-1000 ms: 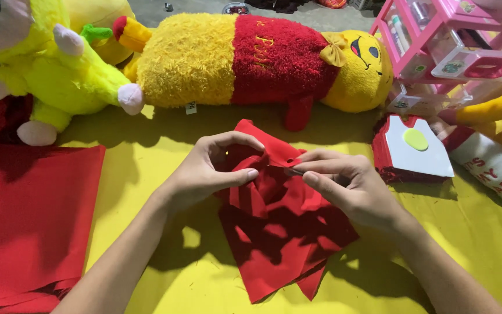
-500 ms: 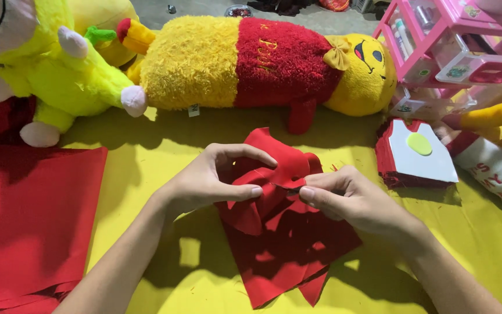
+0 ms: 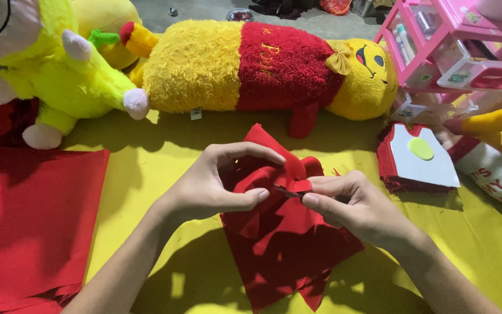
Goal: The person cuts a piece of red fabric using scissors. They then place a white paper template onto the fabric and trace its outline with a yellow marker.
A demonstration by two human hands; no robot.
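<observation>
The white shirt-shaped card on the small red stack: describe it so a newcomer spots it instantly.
Start at the pink plastic shelf unit at upper right. Just below it, on the yellow cloth, a white shirt-shaped card tops a small red felt stack. Only it carries a lime-green round dot.

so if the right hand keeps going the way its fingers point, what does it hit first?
The right hand points toward the left hand. It would likely meet the bunched red felt piece pinched between them first, then the left thumb.

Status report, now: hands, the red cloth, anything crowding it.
Left hand and right hand both pinch red felt piece. Felt bunched at top, lower part on yellow sheet. Nothing crowding it.
</observation>
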